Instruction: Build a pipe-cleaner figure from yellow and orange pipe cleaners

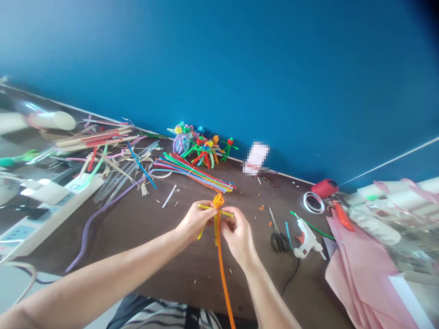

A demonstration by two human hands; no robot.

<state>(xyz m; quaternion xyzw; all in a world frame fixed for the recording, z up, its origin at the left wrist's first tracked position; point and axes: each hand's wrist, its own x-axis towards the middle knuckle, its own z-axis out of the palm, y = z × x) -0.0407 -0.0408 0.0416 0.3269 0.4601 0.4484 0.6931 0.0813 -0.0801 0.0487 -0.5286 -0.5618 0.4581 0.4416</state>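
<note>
An orange pipe cleaner (222,283) stands lengthwise, its tight coil (218,201) pointing up and away from the person, its long tail running down past the table edge. A yellow pipe cleaner (224,212) crosses it just below the coil. Both are held above the table (161,260), between the 2 hands. The left hand (195,221) grasps the crossing between its fingers, and the right hand (238,237) pinches the yellow pipe cleaner's right side, its fingertips partly hidden.

To the right lie black-handled scissors (279,241), a white hot glue gun (307,237) and pink paper (363,274). Beyond the hands are a bundle of multicoloured pipe cleaners (192,172) and pipe-cleaner figures (202,148) against a blue wall (219,68). Clear plastic (373,226) at far right is too blurred to read.
</note>
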